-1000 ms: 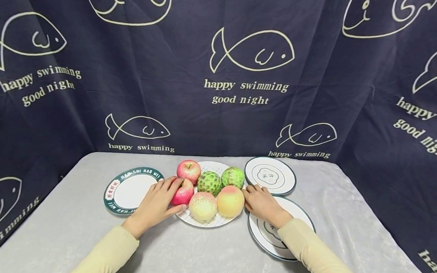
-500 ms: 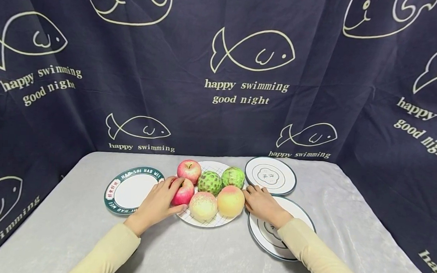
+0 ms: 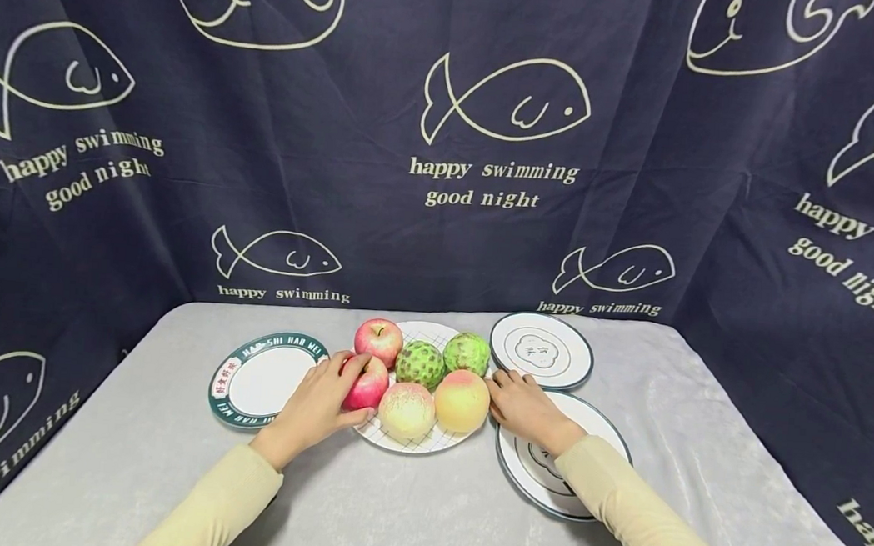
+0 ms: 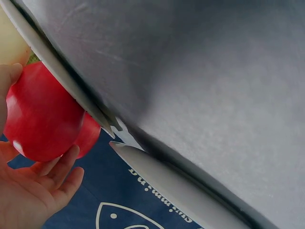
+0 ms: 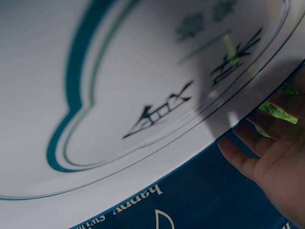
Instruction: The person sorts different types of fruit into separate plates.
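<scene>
Under my left hand (image 3: 314,407) is the front red apple (image 3: 372,384), on a white grid-patterned plate (image 3: 434,441). In the left wrist view, thumb and curled fingers grip that apple (image 4: 44,112) from two sides. Behind it on the plate sits another red apple (image 3: 378,340). Two green bumpy custard apples (image 3: 420,365) and two peaches (image 3: 462,401) share the plate. My right hand (image 3: 528,408) is at the plate's right edge, beside the yellow peach, its fingertips partly hidden. The right wrist view shows that hand (image 5: 281,162) with loose fingers and green fruit beyond them.
A green-rimmed plate (image 3: 265,386) lies left of the fruit, partly behind my left hand. At right are two white plates with dark rims, one at the back (image 3: 541,350) and one in front (image 3: 544,480) under my right forearm. Dark fish-print curtains surround the grey table.
</scene>
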`<state>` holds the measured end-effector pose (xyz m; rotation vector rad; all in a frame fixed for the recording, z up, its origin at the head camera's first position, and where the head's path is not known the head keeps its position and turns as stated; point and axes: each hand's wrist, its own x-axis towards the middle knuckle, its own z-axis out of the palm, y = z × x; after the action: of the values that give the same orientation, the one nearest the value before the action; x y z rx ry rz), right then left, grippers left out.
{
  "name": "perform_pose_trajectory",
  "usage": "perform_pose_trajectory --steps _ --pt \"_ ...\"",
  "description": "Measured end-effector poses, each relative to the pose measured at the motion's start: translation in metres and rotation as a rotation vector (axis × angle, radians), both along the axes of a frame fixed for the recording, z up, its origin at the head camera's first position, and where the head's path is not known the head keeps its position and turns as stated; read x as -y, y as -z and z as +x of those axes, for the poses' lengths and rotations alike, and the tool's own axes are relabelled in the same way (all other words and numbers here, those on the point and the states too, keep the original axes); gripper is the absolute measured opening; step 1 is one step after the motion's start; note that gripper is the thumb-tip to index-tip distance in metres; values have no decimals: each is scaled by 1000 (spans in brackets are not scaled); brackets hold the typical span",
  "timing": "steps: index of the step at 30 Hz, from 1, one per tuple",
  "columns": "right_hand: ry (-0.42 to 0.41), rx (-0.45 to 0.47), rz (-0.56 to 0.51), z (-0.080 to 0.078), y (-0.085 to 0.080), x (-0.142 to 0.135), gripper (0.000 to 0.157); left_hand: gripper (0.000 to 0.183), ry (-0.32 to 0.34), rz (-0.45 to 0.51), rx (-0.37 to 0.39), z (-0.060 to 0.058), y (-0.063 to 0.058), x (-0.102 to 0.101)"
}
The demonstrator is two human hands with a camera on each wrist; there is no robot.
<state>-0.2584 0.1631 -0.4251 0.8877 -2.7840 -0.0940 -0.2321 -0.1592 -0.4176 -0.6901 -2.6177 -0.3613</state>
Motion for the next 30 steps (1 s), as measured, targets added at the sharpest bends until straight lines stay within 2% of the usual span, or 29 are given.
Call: perform_pose_trajectory --steps 19,30 --pt "-1 5 -15 -1 2 -1 28 76 -16 -24 -45 2 0 3" --pt "9 24 -10 -2 2 -1 30 75 -37 -8 -53 4 -8 12"
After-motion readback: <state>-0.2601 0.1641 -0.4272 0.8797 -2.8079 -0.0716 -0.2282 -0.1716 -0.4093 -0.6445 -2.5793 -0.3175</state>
